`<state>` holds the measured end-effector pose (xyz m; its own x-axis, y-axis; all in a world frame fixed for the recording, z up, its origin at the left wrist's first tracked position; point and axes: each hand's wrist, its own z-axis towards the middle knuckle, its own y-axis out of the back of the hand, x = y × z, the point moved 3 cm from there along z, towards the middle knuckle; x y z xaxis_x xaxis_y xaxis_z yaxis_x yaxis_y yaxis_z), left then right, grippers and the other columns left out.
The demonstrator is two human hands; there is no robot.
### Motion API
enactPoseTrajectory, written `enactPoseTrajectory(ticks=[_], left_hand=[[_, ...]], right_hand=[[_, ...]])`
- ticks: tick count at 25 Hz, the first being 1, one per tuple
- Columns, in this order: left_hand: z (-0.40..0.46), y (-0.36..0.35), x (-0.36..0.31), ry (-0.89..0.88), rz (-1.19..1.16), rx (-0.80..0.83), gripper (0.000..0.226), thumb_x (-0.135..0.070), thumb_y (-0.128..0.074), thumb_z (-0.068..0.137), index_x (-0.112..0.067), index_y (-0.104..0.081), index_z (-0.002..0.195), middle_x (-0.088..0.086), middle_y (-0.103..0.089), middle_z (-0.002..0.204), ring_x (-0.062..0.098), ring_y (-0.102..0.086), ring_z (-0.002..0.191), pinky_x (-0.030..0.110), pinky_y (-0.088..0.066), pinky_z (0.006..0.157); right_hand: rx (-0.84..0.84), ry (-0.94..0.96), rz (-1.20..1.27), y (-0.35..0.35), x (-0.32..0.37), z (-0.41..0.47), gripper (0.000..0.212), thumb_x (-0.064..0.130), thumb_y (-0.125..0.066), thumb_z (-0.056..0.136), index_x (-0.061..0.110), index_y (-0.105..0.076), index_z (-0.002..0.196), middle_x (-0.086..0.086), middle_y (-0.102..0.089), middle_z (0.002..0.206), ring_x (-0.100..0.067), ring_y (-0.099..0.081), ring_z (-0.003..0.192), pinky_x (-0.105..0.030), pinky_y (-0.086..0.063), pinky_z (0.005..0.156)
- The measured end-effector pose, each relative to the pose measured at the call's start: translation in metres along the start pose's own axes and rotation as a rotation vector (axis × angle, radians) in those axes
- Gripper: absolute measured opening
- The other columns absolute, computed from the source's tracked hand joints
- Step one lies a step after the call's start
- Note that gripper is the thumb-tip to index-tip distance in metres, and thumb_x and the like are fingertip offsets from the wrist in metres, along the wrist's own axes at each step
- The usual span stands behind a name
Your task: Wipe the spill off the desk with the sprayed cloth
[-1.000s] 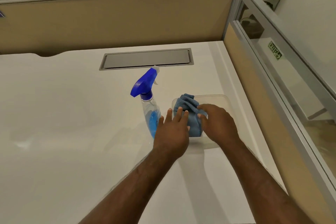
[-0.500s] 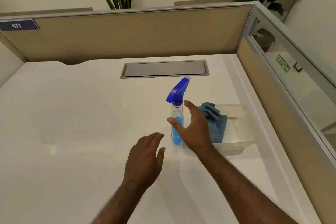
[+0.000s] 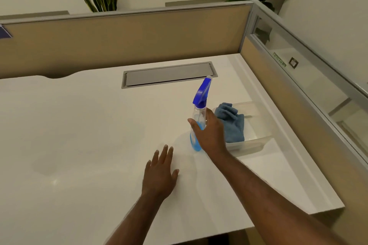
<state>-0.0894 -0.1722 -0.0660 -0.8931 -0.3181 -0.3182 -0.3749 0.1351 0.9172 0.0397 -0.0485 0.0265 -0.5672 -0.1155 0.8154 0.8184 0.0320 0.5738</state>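
Observation:
A clear spray bottle point(image 3: 199, 117) with blue liquid and a blue trigger head stands on the white desk point(image 3: 89, 125). My right hand point(image 3: 211, 135) wraps it from the near right side, thumb on its left and fingers on its right. The crumpled blue cloth point(image 3: 233, 125) lies in a clear plastic tray point(image 3: 256, 117) just right of the bottle. My left hand point(image 3: 159, 175) rests flat on the desk with fingers apart, holding nothing. A faint wet-looking patch point(image 3: 44, 165) shows on the desk at the left.
A grey cable hatch point(image 3: 169, 74) is set into the desk behind the bottle. Beige partition panels point(image 3: 119, 42) close off the back and the right side. The desk's near right corner point(image 3: 338, 207) drops off. Plants stand beyond the partition.
Both hands have left the cloth in the tray. My right hand moved left and closed around the spray bottle. My left hand drew back and settled flat on the desk.

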Motion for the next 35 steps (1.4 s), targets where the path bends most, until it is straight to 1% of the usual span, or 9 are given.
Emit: enactPoseTrajectory(ticks=[5, 10, 15, 19, 22, 24, 27, 30, 35], left_hand=[[0.007, -0.022, 0.018, 0.041, 0.045, 0.137, 0.074, -0.056, -0.031, 0.095, -0.028, 0.004, 0.153, -0.006, 0.008, 0.163, 0.023, 0.009, 0.149, 0.047, -0.006, 0.120], [0.012, -0.030, 0.024, 0.037, 0.047, 0.099, 0.077, -0.064, -0.028, 0.092, -0.029, 0.005, 0.153, -0.008, 0.009, 0.163, 0.022, 0.009, 0.150, 0.047, -0.006, 0.120], [0.016, -0.032, 0.020, 0.068, 0.016, 0.098, 0.086, -0.071, -0.033, 0.086, -0.030, 0.003, 0.153, -0.009, 0.009, 0.162, 0.024, 0.009, 0.149, 0.050, -0.005, 0.119], [0.018, -0.033, 0.013, 0.088, 0.020, 0.102, 0.088, -0.072, -0.033, 0.085, -0.029, 0.004, 0.153, -0.008, 0.010, 0.163, 0.027, 0.011, 0.149, 0.055, -0.006, 0.118], [0.025, -0.033, 0.004, 0.105, 0.021, 0.115, 0.090, -0.073, -0.034, 0.084, -0.030, 0.004, 0.153, -0.008, 0.011, 0.163, 0.028, 0.012, 0.149, 0.061, -0.006, 0.115], [0.029, -0.033, -0.001, 0.108, 0.016, 0.115, 0.091, -0.074, -0.036, 0.083, -0.030, 0.005, 0.152, -0.009, 0.012, 0.162, 0.027, 0.012, 0.149, 0.064, -0.006, 0.113], [0.032, -0.035, -0.005, 0.123, 0.006, 0.116, 0.092, -0.075, -0.036, 0.082, -0.032, 0.005, 0.152, -0.010, 0.012, 0.162, 0.027, 0.014, 0.148, 0.067, -0.005, 0.111], [0.033, -0.037, -0.005, 0.133, -0.007, 0.098, 0.092, -0.076, -0.036, 0.082, -0.034, 0.005, 0.152, -0.011, 0.011, 0.162, 0.026, 0.014, 0.148, 0.067, -0.003, 0.111], [0.031, -0.040, -0.005, 0.144, -0.025, 0.071, 0.092, -0.076, -0.037, 0.081, -0.036, 0.005, 0.152, -0.012, 0.011, 0.162, 0.024, 0.015, 0.148, 0.065, -0.001, 0.112]], right_hand=[[-0.032, 0.003, 0.039, -0.003, 0.002, 0.000, 0.035, 0.030, -0.064, 0.087, 0.012, -0.052, 0.114, 0.002, -0.058, 0.097, -0.008, -0.052, 0.085, -0.016, -0.046, 0.075], [-0.059, -0.003, 0.082, 0.013, 0.008, -0.001, 0.037, 0.029, -0.063, 0.087, 0.013, -0.052, 0.119, -0.001, -0.063, 0.110, -0.007, -0.051, 0.091, -0.013, -0.040, 0.080], [-0.175, 0.092, 0.129, 0.082, 0.029, 0.017, 0.028, 0.028, -0.065, 0.086, 0.013, -0.057, 0.108, 0.006, -0.062, 0.098, -0.009, -0.060, 0.085, -0.007, -0.046, 0.072], [-0.312, 0.116, 0.092, 0.146, 0.024, 0.041, 0.032, 0.026, -0.064, 0.087, 0.008, -0.056, 0.112, 0.004, -0.062, 0.098, -0.014, -0.064, 0.088, -0.027, -0.055, 0.076], [-0.347, 0.116, 0.008, 0.177, 0.001, 0.057, 0.035, 0.025, -0.061, 0.089, 0.004, -0.052, 0.116, 0.001, -0.058, 0.099, -0.013, -0.060, 0.089, -0.017, -0.048, 0.074], [-0.338, 0.106, -0.029, 0.188, -0.020, 0.064, 0.034, 0.024, -0.061, 0.089, 0.002, -0.052, 0.114, -0.005, -0.061, 0.099, -0.015, -0.060, 0.087, -0.014, -0.047, 0.072], [-0.283, 0.057, -0.019, 0.190, -0.051, 0.073, 0.032, 0.023, -0.061, 0.089, 0.003, -0.053, 0.112, -0.014, -0.064, 0.104, -0.019, -0.062, 0.089, -0.029, -0.053, 0.080], [-0.232, 0.007, -0.014, 0.180, -0.074, 0.078, 0.031, 0.026, -0.061, 0.088, 0.006, -0.054, 0.111, -0.006, -0.063, 0.099, -0.020, -0.065, 0.089, -0.035, -0.056, 0.080], [-0.164, -0.041, 0.017, 0.157, -0.099, 0.078, 0.033, 0.020, -0.062, 0.089, 0.007, -0.053, 0.118, -0.010, -0.065, 0.113, -0.013, -0.059, 0.092, -0.022, -0.046, 0.073]])
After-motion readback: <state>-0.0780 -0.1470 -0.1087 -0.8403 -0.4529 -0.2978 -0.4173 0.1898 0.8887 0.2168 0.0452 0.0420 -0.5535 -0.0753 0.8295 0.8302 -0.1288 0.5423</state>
